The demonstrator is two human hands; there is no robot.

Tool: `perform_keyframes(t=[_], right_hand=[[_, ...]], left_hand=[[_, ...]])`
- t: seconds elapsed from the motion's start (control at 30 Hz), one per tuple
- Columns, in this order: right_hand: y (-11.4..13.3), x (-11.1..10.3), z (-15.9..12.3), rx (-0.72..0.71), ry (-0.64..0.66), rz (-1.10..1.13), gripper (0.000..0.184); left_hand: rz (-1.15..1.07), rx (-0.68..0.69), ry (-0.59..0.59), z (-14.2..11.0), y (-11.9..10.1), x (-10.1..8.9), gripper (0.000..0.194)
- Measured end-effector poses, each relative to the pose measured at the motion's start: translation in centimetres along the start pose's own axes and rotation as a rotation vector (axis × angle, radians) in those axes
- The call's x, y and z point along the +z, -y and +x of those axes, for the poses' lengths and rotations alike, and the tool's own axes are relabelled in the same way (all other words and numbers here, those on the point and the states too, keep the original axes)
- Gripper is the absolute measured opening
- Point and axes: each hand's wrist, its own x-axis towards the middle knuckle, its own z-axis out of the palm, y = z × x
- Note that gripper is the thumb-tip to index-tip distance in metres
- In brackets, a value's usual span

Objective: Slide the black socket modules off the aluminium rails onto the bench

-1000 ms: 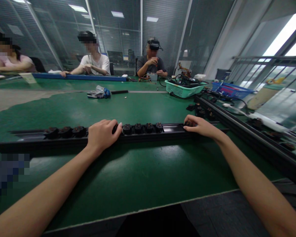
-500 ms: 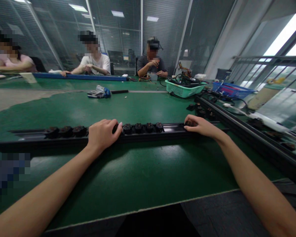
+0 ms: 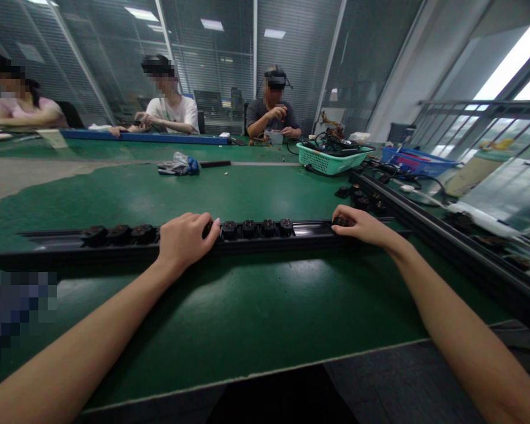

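Observation:
A long black channel (image 3: 256, 246) lies across the green table in front of me, with several round black socket modules (image 3: 248, 228) sitting in its groove. My left hand (image 3: 185, 238) is closed over the middle of the channel, its thumb and fingers around a black socket module (image 3: 208, 228) that is partly hidden. Toward the channel's right end, my right hand (image 3: 357, 225) grips another dark socket module (image 3: 341, 222) at the groove, mostly covered by the fingers. Between this module and the row to its left, a bare stretch of groove shows.
A second long black rail (image 3: 446, 238) runs along the right, with loose dark parts (image 3: 364, 200) beside it. Farther back are a green basket (image 3: 331, 160) of cables, grey-blue gloves (image 3: 179, 164) and a blue bar (image 3: 145, 137). Several people sit across the table (image 3: 256, 306).
Both my hands keep nearly the same place and grip on the channel. Across the table, the person in white has shifted their arms; the view has moved very slightly.

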Motion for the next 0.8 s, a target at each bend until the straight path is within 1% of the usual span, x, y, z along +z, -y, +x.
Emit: perform_keyframes(t=[0.4,0.57,0.8], right_hand=[[-0.76,-0.23,0.1,0.016,0.007,-0.042,0.025],[-0.6,-0.2,0.02,0.013,-0.004,-0.057,0.025],[-0.05,-0.17,-0.03,0.059,-0.007,-0.141,0.024]], left_hand=[[0.004,-0.001,-0.005,-0.01,0.01,0.14,0.053],[0.008,0.0,-0.004,-0.04,-0.01,0.12,0.054],[0.001,-0.003,0.0,-0.04,-0.01,0.09,0.055]])
